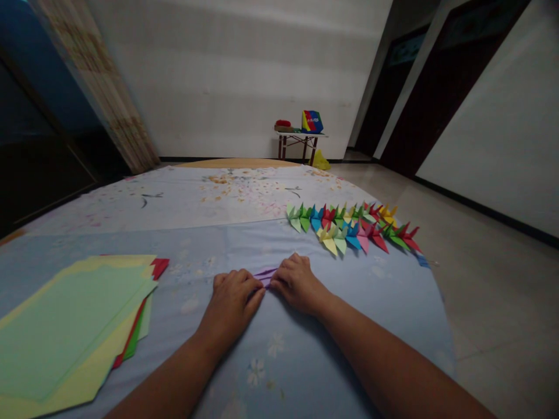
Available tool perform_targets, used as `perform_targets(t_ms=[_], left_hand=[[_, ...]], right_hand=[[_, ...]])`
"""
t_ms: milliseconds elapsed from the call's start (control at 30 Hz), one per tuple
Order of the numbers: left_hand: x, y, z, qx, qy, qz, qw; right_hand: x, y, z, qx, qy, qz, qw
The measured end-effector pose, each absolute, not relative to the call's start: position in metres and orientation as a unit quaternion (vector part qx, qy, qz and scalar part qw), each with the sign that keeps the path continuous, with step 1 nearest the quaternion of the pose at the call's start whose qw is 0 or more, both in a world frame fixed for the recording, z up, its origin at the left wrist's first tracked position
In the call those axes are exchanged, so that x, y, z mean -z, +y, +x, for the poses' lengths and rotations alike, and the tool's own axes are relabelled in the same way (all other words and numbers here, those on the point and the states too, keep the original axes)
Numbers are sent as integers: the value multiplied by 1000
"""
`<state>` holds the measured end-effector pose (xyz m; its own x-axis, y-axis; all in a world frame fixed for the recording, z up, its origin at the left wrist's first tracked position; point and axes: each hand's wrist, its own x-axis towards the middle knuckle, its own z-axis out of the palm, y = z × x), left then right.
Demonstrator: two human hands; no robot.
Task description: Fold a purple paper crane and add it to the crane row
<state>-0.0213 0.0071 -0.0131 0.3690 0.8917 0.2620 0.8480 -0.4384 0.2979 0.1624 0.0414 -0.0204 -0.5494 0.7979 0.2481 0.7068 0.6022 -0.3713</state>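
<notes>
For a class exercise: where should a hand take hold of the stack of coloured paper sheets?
Grip the stack of pale green, yellow and red paper sheets at its right edge, coming from the right: it lies flat, and the sheets fan out there.

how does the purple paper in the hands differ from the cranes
The purple paper is a narrow folded strip, while the origami cranes have spread wings. The paper is one colour, the cranes many. The left hand and right hand hold the paper; the cranes lie apart in rows. Both are folded paper.
</notes>
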Motion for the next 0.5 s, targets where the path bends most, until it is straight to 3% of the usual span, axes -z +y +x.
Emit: perform_targets(t_ms=[500], left_hand=[[2, -11, -16, -93, 525, 846, -8]], right_hand=[[26, 41, 155, -135, -815, -523, 207]])
